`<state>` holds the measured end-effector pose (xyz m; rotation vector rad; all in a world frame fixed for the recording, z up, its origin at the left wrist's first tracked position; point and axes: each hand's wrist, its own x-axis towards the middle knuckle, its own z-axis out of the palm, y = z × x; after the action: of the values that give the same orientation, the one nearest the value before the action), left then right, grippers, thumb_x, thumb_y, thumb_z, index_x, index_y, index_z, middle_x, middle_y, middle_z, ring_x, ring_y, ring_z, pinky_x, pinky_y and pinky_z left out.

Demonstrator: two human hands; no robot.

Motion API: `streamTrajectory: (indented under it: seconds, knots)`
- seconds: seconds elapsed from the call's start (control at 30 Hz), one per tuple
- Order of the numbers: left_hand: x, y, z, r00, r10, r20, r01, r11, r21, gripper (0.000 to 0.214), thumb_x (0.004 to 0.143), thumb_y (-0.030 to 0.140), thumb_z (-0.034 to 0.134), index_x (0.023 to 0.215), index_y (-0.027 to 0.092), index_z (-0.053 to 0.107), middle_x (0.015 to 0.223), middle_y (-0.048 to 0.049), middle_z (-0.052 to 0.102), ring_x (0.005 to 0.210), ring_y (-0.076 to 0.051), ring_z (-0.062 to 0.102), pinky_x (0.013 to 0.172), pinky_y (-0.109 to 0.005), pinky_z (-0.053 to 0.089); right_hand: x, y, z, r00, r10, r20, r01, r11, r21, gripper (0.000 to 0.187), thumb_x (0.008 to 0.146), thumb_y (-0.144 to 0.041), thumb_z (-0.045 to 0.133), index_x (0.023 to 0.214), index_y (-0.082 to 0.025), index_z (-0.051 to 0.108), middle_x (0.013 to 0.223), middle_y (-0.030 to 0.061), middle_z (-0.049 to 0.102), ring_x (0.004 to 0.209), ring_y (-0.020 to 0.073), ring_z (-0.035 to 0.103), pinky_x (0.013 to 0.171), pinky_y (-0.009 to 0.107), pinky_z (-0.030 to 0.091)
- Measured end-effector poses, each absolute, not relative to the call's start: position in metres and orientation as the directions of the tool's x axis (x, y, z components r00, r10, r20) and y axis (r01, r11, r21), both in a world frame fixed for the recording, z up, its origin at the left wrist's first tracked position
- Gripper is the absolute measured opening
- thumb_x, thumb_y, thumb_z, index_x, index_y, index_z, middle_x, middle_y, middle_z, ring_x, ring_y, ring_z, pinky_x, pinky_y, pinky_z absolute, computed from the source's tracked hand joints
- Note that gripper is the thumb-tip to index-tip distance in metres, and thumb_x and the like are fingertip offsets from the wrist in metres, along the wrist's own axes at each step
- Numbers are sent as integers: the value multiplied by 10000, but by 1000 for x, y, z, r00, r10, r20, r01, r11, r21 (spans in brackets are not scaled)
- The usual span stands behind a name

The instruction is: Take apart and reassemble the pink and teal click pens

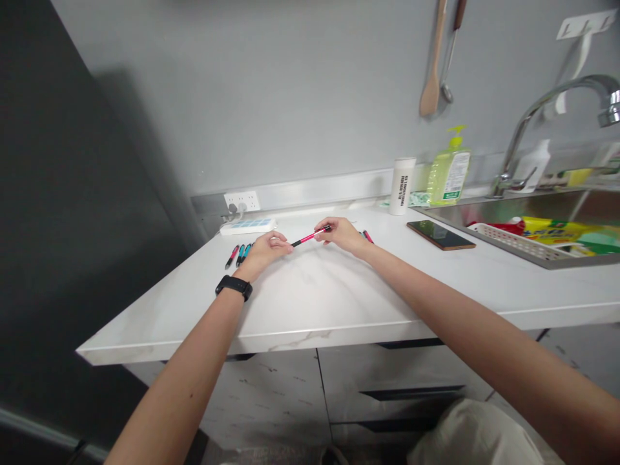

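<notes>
A pink and black pen (308, 238) is held slantwise above the white countertop (310, 303), between my two hands. My right hand (341, 234) pinches its upper, black-ended part. At the lower black end, the fingertips of my left hand (265, 252) close on the pen; a black watch (234, 288) is on that wrist. Beside my left hand lie several pens, among them a pink one (232, 257) and a blue one (240, 255), partly hidden by the hand. More pens (368, 236) lie behind my right wrist, mostly covered.
A power strip (248, 226) lies by the wall below a socket (242, 201). Toward the right are a white cup (402, 186), a soap bottle (448, 171), a phone (440, 235) and the sink (552, 263) with its faucet (526, 119). The counter's front edge (290, 341) is nearest me.
</notes>
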<state>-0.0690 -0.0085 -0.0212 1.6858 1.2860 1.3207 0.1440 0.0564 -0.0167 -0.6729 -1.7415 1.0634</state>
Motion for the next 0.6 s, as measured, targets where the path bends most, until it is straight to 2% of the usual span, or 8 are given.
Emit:
streamTrajectory:
  seconds: [0.1, 0.17, 0.27, 0.37, 0.47, 0.6]
  knots:
    - [-70, -9, -21, 8, 940, 341, 314, -326, 892, 416, 505, 308, 794, 793, 180, 524, 697, 7, 652, 692, -143, 630, 700, -283, 476, 144, 55, -17, -392, 847, 358, 69, 415, -907, 241, 666, -351, 716, 709, -127, 638, 543, 27, 621, 444, 85, 542, 435, 194, 466]
    - [-69, -10, -20, 20, 941, 337, 322, -325, 889, 415, 512, 313, 790, 801, 181, 525, 714, 3, 657, 702, -143, 630, 708, -283, 475, 144, 54, -17, -382, 857, 346, 116, 416, -902, 291, 689, -403, 687, 648, -122, 624, 528, 40, 613, 427, 83, 527, 402, 186, 439]
    - [-68, -10, -20, 26, 947, 321, 332, -311, 890, 379, 572, 375, 753, 804, 183, 522, 695, -11, 670, 681, -147, 629, 690, -286, 467, 144, 53, -16, -392, 810, 436, 37, 488, -872, 233, 647, -340, 721, 730, -141, 631, 673, 31, 650, 553, 90, 574, 442, 170, 466]
    - [-68, -9, -20, 31, 950, 309, 337, -302, 892, 364, 614, 424, 716, 797, 183, 515, 662, -25, 675, 658, -154, 629, 669, -289, 461, 143, 53, -15, -387, 768, 510, -32, 541, -840, 271, 568, -247, 763, 781, -162, 618, 755, 1, 645, 630, 92, 590, 494, 174, 497]
    - [-67, -10, -20, 31, 944, 327, 318, -320, 892, 389, 574, 385, 747, 805, 183, 509, 700, -19, 674, 683, -152, 634, 692, -293, 470, 143, 54, -15, -367, 796, 481, 29, 526, -850, 227, 619, -302, 743, 697, -145, 599, 635, 1, 625, 525, 78, 566, 469, 174, 475]
    - [-66, -12, -18, -5, 942, 334, 315, -316, 895, 442, 477, 313, 801, 772, 184, 498, 719, -2, 660, 699, -147, 634, 708, -289, 478, 143, 56, -20, -407, 844, 348, 87, 415, -905, 272, 675, -384, 708, 704, -137, 600, 498, 14, 592, 419, 82, 516, 403, 183, 434]
